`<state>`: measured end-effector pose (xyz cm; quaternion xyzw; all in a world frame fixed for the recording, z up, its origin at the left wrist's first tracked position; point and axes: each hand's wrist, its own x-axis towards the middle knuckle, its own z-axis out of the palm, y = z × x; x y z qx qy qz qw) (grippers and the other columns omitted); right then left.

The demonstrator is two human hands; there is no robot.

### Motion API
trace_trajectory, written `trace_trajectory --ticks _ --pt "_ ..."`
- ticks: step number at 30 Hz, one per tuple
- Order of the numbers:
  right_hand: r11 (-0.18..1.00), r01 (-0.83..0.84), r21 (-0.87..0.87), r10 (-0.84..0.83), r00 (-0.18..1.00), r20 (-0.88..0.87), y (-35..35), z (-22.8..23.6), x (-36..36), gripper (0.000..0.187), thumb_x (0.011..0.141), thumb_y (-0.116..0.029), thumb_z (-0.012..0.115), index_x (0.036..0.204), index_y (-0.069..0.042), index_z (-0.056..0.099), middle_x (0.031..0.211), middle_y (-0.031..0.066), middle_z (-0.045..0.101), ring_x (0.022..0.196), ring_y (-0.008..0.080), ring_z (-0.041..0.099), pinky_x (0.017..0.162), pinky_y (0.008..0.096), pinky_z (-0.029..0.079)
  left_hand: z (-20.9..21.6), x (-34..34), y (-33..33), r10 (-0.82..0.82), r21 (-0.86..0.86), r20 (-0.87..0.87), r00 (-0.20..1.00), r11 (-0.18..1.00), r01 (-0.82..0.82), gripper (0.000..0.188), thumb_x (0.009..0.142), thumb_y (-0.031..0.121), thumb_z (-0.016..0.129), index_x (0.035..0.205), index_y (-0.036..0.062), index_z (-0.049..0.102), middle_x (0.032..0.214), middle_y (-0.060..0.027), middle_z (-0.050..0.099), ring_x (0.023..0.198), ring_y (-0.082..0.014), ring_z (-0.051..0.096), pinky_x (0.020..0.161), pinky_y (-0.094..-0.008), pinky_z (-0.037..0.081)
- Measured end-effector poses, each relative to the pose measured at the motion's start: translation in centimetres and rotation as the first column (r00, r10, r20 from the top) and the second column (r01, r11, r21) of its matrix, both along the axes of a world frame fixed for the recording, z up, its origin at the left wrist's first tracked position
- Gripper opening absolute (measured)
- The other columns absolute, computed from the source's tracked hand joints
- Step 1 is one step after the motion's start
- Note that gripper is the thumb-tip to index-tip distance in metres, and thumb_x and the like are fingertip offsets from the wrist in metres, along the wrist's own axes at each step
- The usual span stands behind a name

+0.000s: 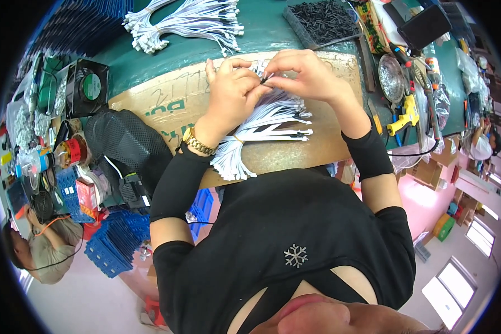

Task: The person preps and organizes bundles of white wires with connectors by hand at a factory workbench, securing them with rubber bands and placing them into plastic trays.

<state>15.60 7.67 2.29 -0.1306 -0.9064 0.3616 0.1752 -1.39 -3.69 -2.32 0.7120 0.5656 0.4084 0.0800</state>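
Note:
My left hand, with a gold watch at the wrist, is closed with thumb and forefinger pinched together at the far ends of the white cables. Opposite it, my right hand pinches a small black sleeve at the meeting fingertips. Exactly how the sleeve sits on the cable is hidden by the fingers. Beneath both hands lies a banded bundle of white cables with white connectors at its near end. Several of its far-right ends carry dark tips. The bundle rests on a cardboard sheet.
A second bundle of white cables lies at the far side. Behind my right hand stands a tray of small black sleeves. Rightward are a yellow glue gun and a metal dish. A black fan and black mesh bag stand left.

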Motion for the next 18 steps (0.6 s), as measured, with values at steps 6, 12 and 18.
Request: trace_trajectory --ticks 6,12,18 --pt "0.938 0.316 -0.140 -0.320 0.948 -0.006 1.1 -0.9 2.2 0.018 0.075 -0.010 0.075 0.090 -0.002 0.068 0.084 0.0046 0.066 0.074 0.0129 0.060 0.065 0.0267 0.047 -0.4 -0.3 -0.1 0.088 -0.031 0.058 0.994 0.996 -0.087 0.019 0.073 0.025 0.076 0.068 0.0101 0.065 0.079 0.0018 0.064 0.101 -0.0254 0.055 0.095 -0.0712 0.020" --pt "0.934 0.310 -0.177 -0.284 0.945 0.160 1.6 -4.1 4.7 0.020 0.077 -0.010 0.074 0.094 -0.002 0.070 0.085 0.0058 0.064 0.075 0.0146 0.059 0.066 0.0267 0.046 -0.2 0.0 0.3 0.049 -0.148 0.119 0.992 0.989 -0.031 0.030 0.071 0.023 0.077 0.094 0.0079 0.064 0.096 -0.0064 0.061 0.104 -0.0272 0.052 0.096 -0.0483 0.031" --pt "0.961 0.271 -0.049 -0.263 0.955 0.134 0.4 -2.9 3.2 0.023 0.072 -0.015 0.077 0.089 -0.002 0.066 0.085 0.0061 0.061 0.080 0.0184 0.059 0.070 0.0283 0.047 -0.3 0.0 0.0 0.035 -0.164 0.014 0.999 0.986 -0.032 0.043 0.070 0.021 0.078 0.104 0.0062 0.059 0.100 -0.0099 0.060 0.105 -0.0304 0.052 0.095 -0.0435 0.032"
